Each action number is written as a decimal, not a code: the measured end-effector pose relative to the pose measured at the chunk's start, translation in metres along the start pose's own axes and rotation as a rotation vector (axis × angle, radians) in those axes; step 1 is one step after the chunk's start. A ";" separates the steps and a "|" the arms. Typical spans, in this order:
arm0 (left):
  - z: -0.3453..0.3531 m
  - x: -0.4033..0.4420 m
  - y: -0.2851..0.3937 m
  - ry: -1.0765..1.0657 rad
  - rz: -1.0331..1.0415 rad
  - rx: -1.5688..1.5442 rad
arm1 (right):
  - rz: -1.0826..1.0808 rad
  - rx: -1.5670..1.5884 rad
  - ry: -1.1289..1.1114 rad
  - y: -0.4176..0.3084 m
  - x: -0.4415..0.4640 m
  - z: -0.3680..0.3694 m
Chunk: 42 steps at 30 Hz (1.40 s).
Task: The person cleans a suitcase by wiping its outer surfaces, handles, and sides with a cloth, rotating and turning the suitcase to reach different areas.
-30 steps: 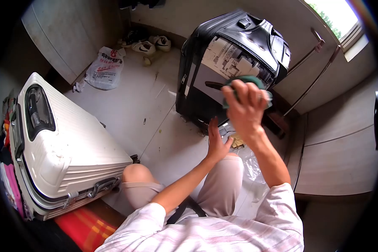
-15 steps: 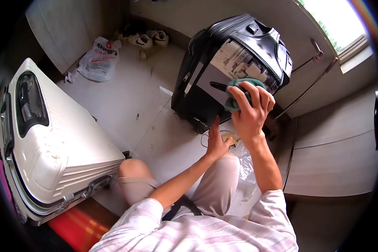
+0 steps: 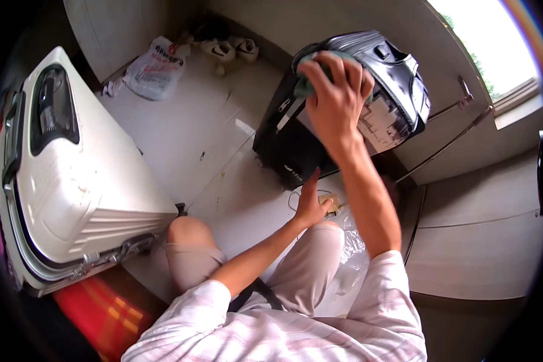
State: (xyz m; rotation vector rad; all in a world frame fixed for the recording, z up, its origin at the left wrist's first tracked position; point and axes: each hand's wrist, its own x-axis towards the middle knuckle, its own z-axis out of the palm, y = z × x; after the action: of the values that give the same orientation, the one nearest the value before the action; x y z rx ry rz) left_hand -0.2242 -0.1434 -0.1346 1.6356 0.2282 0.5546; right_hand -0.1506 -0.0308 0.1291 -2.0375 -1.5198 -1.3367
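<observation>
A black suitcase (image 3: 292,145) with a printed city picture on its front stands tilted on the floor ahead of me. My right hand (image 3: 339,102) is closed around a green cloth (image 3: 306,90), pressing it against the upper left of the suitcase's front. Part of the cloth is hidden under my fingers. Down by the suitcase's lower edge is my left hand (image 3: 312,204), its fingers stretched out and thumb apart, holding nothing. Whether its fingertips touch the case I cannot tell.
A white hard-shell suitcase (image 3: 114,175) stands at the left. White shoes (image 3: 218,51) and a plastic bag (image 3: 157,69) lie at the back. Clear plastic wrap (image 3: 351,259) and a small yellowish item (image 3: 329,204) are near my knee. Cabinets (image 3: 476,241) stand to the right.
My right hand has moved up and left across the suitcase's front with the green cloth, uncovering the lower right of the picture. The left hand stays low by the case. The view has shifted slightly.
</observation>
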 end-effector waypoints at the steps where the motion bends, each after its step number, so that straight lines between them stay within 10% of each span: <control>1: 0.001 -0.003 -0.001 0.016 0.029 -0.010 | -0.031 -0.097 -0.106 0.005 -0.001 0.015; 10: 0.003 -0.014 -0.023 -0.032 0.117 -0.064 | -0.132 0.127 -0.705 -0.054 -0.166 0.098; 17: -0.010 -0.026 0.002 0.052 -0.125 -0.007 | -0.205 -0.263 -0.314 0.003 -0.009 0.020; 26: -0.056 -0.037 -0.010 0.684 -0.487 -0.190 | -0.289 0.109 -0.777 -0.039 -0.237 0.077; 32: -0.003 -0.017 -0.003 0.639 -0.268 -0.289 | -0.151 -0.059 -0.278 0.007 -0.050 -0.014; 42: -0.020 0.005 0.032 0.575 -0.273 -0.398 | 0.060 -0.167 -0.098 0.045 -0.092 -0.132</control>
State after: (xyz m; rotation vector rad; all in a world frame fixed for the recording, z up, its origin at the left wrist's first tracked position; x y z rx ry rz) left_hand -0.2347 -0.1286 -0.1011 1.0114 0.7064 0.7931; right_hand -0.1813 -0.1942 0.1405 -2.2623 -1.4156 -1.4022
